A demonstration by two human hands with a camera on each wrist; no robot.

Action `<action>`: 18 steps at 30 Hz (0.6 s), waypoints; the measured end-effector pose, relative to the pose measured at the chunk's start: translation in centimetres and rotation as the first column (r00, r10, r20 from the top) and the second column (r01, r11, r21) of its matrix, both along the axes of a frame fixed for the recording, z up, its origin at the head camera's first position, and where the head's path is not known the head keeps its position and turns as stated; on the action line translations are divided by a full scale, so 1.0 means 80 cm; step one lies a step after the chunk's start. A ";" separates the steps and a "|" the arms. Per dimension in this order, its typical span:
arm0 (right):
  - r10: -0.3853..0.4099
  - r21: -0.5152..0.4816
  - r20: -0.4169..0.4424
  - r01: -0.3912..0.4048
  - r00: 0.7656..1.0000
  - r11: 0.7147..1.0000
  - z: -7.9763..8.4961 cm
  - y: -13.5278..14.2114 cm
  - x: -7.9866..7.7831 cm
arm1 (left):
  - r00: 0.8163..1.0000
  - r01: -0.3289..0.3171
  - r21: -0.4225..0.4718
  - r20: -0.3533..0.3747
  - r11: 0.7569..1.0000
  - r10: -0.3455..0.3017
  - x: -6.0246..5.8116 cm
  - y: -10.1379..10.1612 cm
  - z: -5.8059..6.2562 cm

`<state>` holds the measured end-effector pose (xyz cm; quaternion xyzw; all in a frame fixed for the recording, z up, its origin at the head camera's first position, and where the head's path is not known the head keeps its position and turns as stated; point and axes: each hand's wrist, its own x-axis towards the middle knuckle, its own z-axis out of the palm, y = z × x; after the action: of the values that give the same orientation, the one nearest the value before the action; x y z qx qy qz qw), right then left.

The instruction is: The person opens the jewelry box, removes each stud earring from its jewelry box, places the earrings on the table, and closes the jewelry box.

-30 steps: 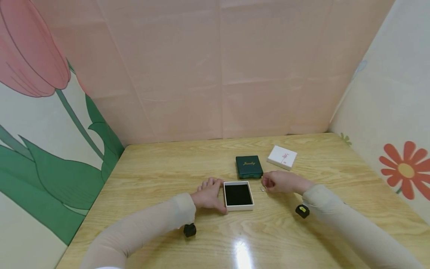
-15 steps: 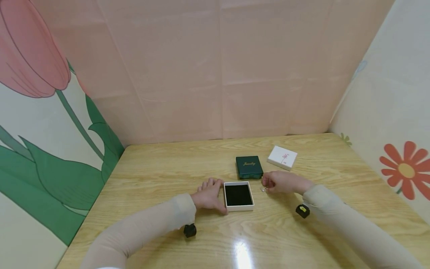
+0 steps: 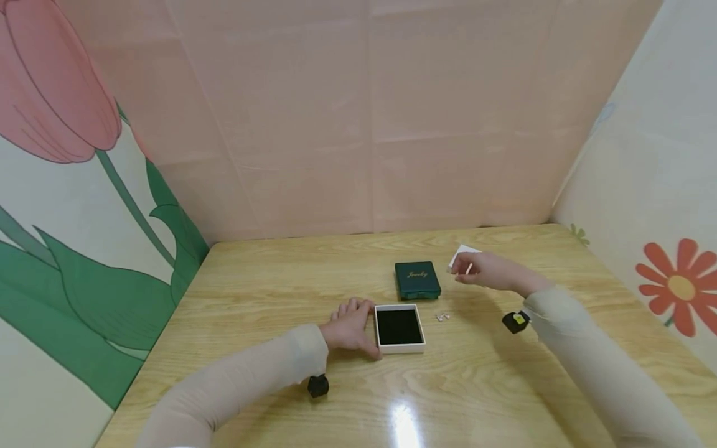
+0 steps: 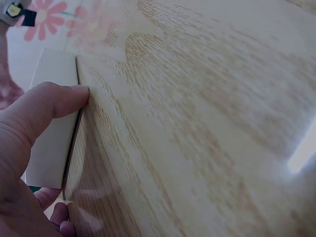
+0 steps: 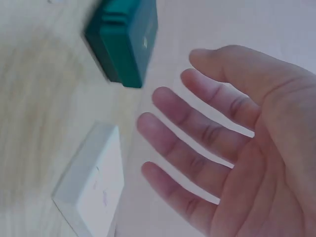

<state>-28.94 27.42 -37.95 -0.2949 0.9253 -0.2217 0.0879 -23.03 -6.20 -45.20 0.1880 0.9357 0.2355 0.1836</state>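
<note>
Hand, left [image 3: 350,326]: thumb and fingers spread, touching tray [image 3: 401,350].
Tray: white, black inside, flat on table [image 3: 280,274].
Green box [image 3: 417,280]: closed, just behind tray.
Small pieces [image 3: 442,317]: on table, right of tray; too small to identify.
Hand, right [image 3: 488,272]: fingers parted, raised near white box [image 5: 91,180].

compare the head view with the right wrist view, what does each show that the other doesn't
Only the head view shows the left hand touching an open white tray with black lining, and the wall's tulip. Only the right wrist view shows the right hand's palm and the faint print on the white box. Both share that hand, that white box, the green jewelry box and the wooden table.
</note>
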 end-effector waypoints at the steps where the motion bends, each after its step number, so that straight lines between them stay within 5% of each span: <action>1: -0.011 0.001 -0.007 0.011 1.000 1.000 0.003 0.002 -0.002 | 1.000 0.001 0.001 0.000 1.000 -0.001 0.000 0.000 -0.001; 11: -0.098 -0.007 -0.108 0.098 0.989 0.995 0.001 0.010 -0.028 | 1.000 -0.001 0.013 0.004 1.000 0.001 0.000 -0.001 0.001; 18: -0.247 0.158 -0.090 0.258 0.965 0.953 -0.029 0.024 -0.050 | 1.000 -0.001 0.006 -0.002 1.000 0.001 -0.001 0.000 -0.001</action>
<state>-32.97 29.31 -40.27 -0.1732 0.9732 -0.1420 0.0514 -23.10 -6.23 -45.32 0.1882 0.9353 0.2381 0.1820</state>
